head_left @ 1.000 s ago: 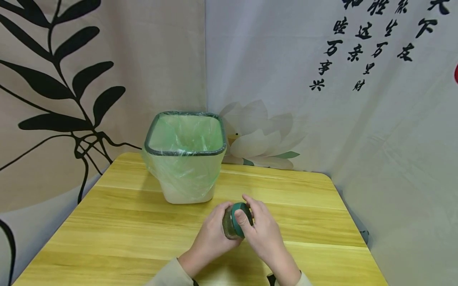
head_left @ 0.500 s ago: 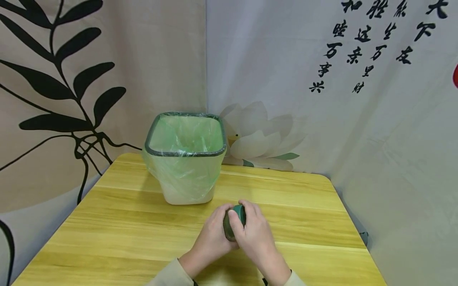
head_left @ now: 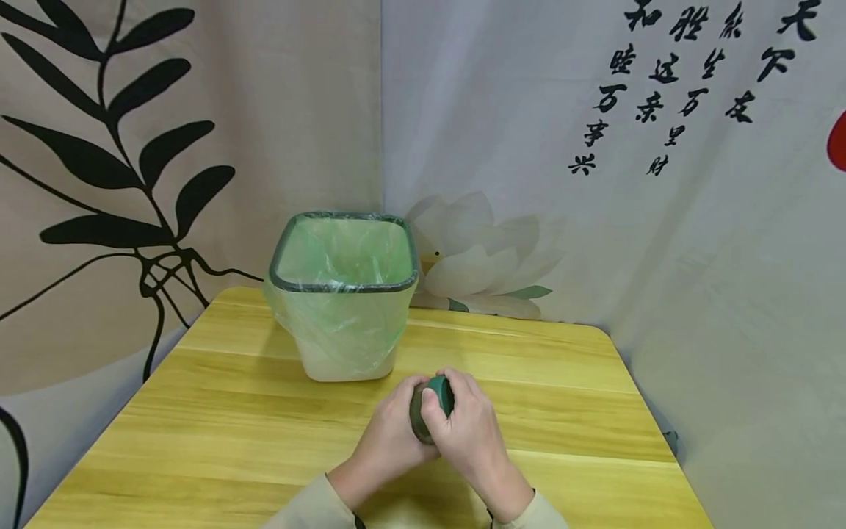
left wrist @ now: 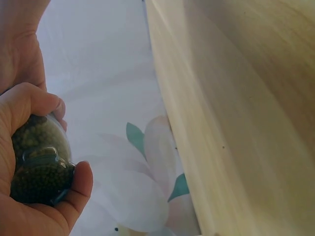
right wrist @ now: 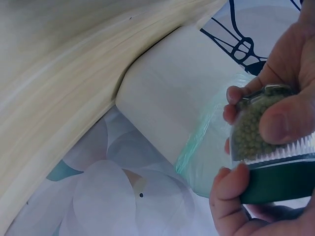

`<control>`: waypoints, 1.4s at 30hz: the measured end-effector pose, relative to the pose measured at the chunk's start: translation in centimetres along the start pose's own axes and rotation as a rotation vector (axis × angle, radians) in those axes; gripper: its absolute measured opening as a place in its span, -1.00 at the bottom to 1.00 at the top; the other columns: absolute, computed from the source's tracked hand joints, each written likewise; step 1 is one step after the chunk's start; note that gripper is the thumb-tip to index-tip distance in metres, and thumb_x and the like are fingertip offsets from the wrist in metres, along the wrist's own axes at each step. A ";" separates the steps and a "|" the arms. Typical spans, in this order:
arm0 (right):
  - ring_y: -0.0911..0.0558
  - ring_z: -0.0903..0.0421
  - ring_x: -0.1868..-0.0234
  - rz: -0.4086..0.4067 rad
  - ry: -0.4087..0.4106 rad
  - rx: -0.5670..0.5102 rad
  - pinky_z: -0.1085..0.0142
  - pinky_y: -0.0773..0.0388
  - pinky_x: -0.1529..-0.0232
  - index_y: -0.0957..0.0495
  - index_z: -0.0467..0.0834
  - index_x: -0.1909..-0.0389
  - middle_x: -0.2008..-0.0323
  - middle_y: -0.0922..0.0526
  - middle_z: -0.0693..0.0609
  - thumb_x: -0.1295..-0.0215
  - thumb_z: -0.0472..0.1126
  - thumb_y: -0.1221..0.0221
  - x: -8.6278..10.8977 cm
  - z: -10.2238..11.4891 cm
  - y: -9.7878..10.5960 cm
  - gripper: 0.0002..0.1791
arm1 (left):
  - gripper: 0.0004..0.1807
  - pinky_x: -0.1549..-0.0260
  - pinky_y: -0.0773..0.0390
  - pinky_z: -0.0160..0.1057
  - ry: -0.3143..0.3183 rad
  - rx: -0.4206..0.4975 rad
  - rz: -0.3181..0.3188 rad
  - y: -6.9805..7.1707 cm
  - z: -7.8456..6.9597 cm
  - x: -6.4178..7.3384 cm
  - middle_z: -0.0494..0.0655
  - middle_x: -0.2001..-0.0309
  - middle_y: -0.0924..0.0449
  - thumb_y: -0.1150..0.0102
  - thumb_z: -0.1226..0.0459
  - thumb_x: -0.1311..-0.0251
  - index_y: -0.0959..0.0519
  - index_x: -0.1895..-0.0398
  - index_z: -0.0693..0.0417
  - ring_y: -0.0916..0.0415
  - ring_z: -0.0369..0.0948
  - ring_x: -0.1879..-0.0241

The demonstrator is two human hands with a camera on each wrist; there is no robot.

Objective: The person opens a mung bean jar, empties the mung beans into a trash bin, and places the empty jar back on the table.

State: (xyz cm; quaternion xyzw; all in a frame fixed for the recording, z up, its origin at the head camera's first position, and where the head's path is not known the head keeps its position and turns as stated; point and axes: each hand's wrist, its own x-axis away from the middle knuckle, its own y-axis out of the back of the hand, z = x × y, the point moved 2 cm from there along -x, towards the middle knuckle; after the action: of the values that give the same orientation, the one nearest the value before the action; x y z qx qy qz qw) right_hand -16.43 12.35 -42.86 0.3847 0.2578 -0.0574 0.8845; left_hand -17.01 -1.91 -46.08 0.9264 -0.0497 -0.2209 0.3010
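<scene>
A clear jar (head_left: 418,420) filled with small green beans, probably mung beans, lies tilted between both hands above the table. My left hand (head_left: 386,437) grips the jar's body from the left. Curled over its green lid (head_left: 441,393) are the thumb and fingers of my right hand (head_left: 472,433). The right wrist view shows the ridged rim just above the green lid (right wrist: 278,182), with beans (right wrist: 251,130) behind the clear wall. In the left wrist view, the jar's base (left wrist: 42,167) faces out between my left thumb and fingers. Both palms hide much of the jar.
A whitish bin (head_left: 344,338) with a dark rim and a pale green plastic liner (head_left: 337,253) stands at the back of the wooden table (head_left: 231,426). Printed cloth (head_left: 489,110) hangs behind and to the right of the table.
My right hand has shifted left and turned over the lid, now covering more of it. My left hand keeps its hold on the jar. The head view has tipped slightly upward.
</scene>
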 end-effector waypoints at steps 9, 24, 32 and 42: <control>-0.78 -0.02 0.08 -0.036 0.052 -0.002 0.15 -0.80 0.17 -0.68 -0.23 -0.08 0.05 -0.76 -0.14 -0.43 0.01 -0.17 -0.4 0.3 0.5 -0.57 | -0.08 0.01 -0.76 -0.09 0.007 0.028 0.006 0.6 -0.6 -0.4 -0.03 -0.11 -0.67 -0.71 0.19 0.21 -0.47 -0.30 0.15 -0.69 -0.11 0.00; -0.76 0.04 0.15 -0.061 0.073 -0.005 0.26 -0.75 0.26 -0.67 -0.17 -0.08 0.06 -0.75 -0.11 -0.35 -0.02 -0.20 -0.3 0.5 0.7 -0.60 | -0.13 0.14 -0.74 -0.23 -0.024 0.083 0.023 1.3 -0.8 -0.8 -0.04 -0.04 -0.70 -0.69 0.27 0.25 -0.49 -0.25 0.14 -0.70 -0.15 0.09; -0.78 -0.01 0.15 -0.074 0.116 -0.008 0.24 -0.78 0.27 -0.67 -0.20 -0.07 0.07 -0.75 -0.15 -0.33 -0.03 -0.21 -0.3 0.6 0.7 -0.59 | -0.11 0.14 -0.73 -0.24 -0.015 0.107 0.038 1.3 -0.5 -0.7 -0.04 -0.05 -0.70 -0.69 0.28 0.27 -0.49 -0.27 0.13 -0.70 -0.15 0.08; -0.76 0.04 0.25 -0.103 0.262 0.010 0.34 -0.74 0.36 -0.66 -0.24 -0.04 0.10 -0.73 -0.15 -0.31 -0.03 -0.18 -0.2 -0.1 0.3 -0.57 | -0.08 0.18 -0.69 -0.28 0.024 0.142 0.113 1.4 0.2 -0.7 -0.09 -0.04 -0.71 -0.69 0.27 0.27 -0.49 -0.30 0.14 -0.66 -0.19 0.11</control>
State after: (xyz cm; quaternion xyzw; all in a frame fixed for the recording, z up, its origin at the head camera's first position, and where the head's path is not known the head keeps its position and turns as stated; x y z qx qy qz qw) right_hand -16.52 12.59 -42.58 0.3796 0.3902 -0.0531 0.8371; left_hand -17.67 -2.95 -45.15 0.9436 -0.1139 -0.1885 0.2472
